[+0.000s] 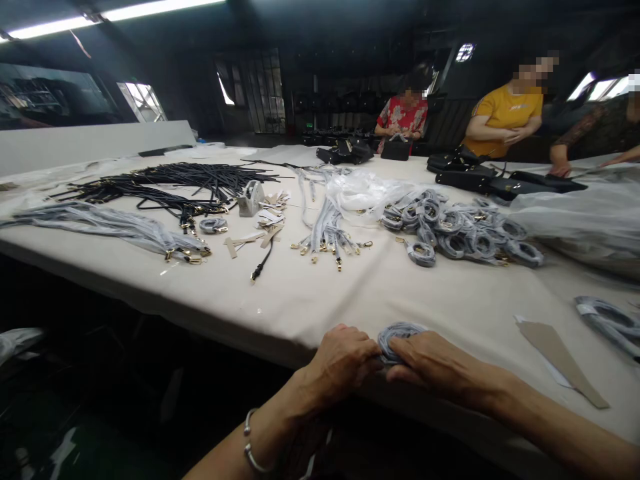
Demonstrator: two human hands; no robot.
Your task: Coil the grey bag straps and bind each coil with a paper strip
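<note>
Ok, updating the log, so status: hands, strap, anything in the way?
Status: left hand and right hand both gripping coiled grey strap at table edge. Nearest clutter, cardboard strip, lies clear to the right.

The coil (400, 331) in the grip is grey-blue, the table (300, 300) under it beige, the straps (200, 177) far beyond it black.

Grey strap coil (399, 335), wound flat, at table's near edge.

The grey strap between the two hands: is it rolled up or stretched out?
Rolled up. The grey strap forms a round coil at the table edge, pinched between the left hand and the right hand.
</note>
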